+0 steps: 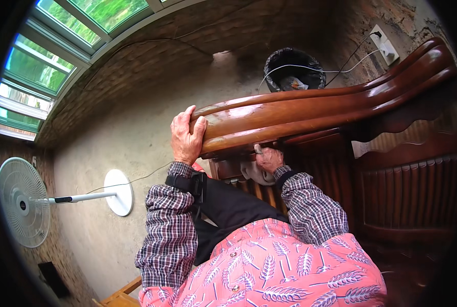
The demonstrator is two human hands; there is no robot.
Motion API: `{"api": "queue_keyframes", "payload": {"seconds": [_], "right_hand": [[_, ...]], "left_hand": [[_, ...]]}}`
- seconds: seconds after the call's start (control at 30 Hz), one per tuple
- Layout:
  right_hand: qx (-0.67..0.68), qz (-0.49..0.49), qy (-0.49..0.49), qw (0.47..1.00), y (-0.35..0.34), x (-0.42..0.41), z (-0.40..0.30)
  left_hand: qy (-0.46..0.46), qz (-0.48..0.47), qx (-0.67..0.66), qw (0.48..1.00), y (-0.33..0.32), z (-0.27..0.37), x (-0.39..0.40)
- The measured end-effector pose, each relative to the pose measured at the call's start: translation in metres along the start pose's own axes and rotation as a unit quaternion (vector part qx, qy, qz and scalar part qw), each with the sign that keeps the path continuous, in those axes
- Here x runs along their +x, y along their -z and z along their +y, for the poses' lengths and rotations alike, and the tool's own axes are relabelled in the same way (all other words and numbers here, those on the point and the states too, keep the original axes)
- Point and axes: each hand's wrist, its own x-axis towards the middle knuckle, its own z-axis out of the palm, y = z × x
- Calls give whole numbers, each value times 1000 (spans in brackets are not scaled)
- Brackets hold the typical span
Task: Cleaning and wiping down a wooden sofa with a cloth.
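My left hand (pixel 187 136) grips the rounded front end of a glossy reddish-brown wooden armrest (pixel 282 111), its thumb on the top face. Below the near edge of that armrest, my right hand (pixel 270 158) is bent around a light grey cloth (pixel 256 173). The cloth hangs down beside the hand, above the slatted wooden seat (pixel 265 195). Some of the right fingers are hidden under the armrest. Both forearms wear checked sleeve covers, and a black strap with a small device (pixel 198 186) sits at the left wrist.
A bin with a black liner (pixel 272 78) stands behind the armrest. Cables run from a wall socket (pixel 384 45) past it. A white pedestal fan (pixel 119 193) is on the concrete floor at left, its cord trailing towards me. The slatted wooden backrest (pixel 411 195) rises at right.
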Motion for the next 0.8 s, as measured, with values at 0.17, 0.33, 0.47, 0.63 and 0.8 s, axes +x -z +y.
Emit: {"api": "queue_keyframes", "payload": {"seconds": [0.17, 0.33, 0.47, 0.63, 0.8], "right_hand": [[-18, 6, 48, 999, -10, 6, 3], [9, -79, 68, 995, -3, 14, 10], [-4, -104, 120, 987, 24, -3, 10], [-63, 126, 98, 985, 10, -33, 4], [-67, 177, -39, 981, 20, -64, 21]], "left_hand": [[7, -19, -13, 1000, 1, 8, 4], [-1, -10, -17, 1000, 2, 6, 5], [5, -6, -10, 1000, -1, 1, 2], [-3, -3, -15, 1000, -5, -1, 1], [-3, 5, -22, 1000, -1, 1, 1]]}}
